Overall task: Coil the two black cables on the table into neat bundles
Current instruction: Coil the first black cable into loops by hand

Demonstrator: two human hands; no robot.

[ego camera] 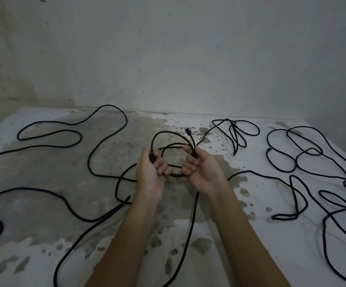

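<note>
Head view, the only one. Both hands are raised over the middle of the desk (251, 255), palms turned up toward the camera. The left hand (150, 172) has its fingers curled tight round the left side of a small loop (168, 132). The right hand (203, 170) is closed the same way on the loop's right side, with the plug (187, 131) poking out just beyond it on the far side. The loop stands roughly upright between the two hands, about a turn or two, so coiling looks barely begun. The first cable (105, 141) sprawls in wide bends across the left half of the desk, from far edge to near edge; one strand drops from under the right hand and runs toward the near edge between the forearms. Slack to gather thus lies left and near, long runs mostly left-right, and the left hand sits closer to it. The second cable (313, 154) lies loose on the right, well apart and untouched. A thinner cord (236, 131) is bunched far right of centre; I cannot tell whether it joins the loop.
</note>
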